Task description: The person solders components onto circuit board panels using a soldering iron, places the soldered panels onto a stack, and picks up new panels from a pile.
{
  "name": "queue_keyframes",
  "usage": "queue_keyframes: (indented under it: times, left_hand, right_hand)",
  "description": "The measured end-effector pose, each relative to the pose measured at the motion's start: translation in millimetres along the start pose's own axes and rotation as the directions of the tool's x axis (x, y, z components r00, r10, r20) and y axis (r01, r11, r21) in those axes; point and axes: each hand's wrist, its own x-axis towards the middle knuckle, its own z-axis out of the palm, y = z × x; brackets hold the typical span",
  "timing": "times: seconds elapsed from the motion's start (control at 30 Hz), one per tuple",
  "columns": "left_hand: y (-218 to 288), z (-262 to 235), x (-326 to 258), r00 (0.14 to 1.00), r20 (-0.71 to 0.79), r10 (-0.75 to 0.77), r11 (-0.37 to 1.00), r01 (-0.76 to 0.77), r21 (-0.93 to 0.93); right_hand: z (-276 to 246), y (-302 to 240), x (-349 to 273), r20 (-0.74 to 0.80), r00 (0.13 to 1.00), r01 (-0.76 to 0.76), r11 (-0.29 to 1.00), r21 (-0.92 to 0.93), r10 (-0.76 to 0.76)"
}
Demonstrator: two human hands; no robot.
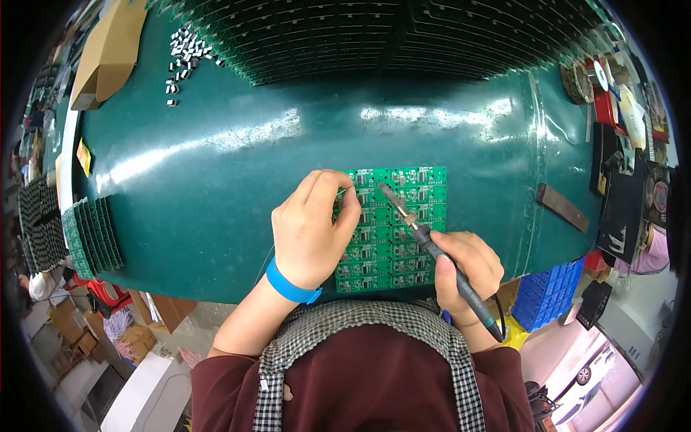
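A green panel of circuit boards (367, 253), divided into two columns of small boards, lies flat on the table close to my body. My right hand (468, 272) grips a soldering iron (430, 246) by its dark handle, and the metal tip rests at or just above the panel's upper part. At the panel's upper left edge, my left hand (313, 219) pinches thumb and forefinger round a thin solder wire (268, 263), whose tail shows beside the wrist. The fingers partly cover the wire's working end and the panel's left side. A blue band (288, 286) circles my left wrist.
Dense rows of upright circuit boards (403, 43) stand along the table's far side. Small black-and-white components (186, 52) lie near a cardboard box (109, 54) at far left. More boards (93, 234) stand left. A flat bar (563, 207) and a blue crate (551, 291) are right.
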Motion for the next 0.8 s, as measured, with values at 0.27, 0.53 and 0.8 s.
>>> queue_keyframes:
  times: [0.27,0.53,0.8]
  left_hand:
    - [1,2,3,1.0,0.021,-0.011,0.999,0.01,0.042]
    - [-4,9,0,0.998,-0.013,0.069,0.996,-0.068,0.055]
    - [1,0,-3,0.995,0.1,0.028,0.991,-0.041,0.127]
  right_hand:
    - [11,3,8,0.02,1.0,-0.013,1.0,-0.003,0.013]
    - [15,3,6,0.018,1.0,0.008,1.0,-0.012,-0.008]
    - [12,-1,-4,0.013,0.999,0.03,0.999,-0.028,-0.03]
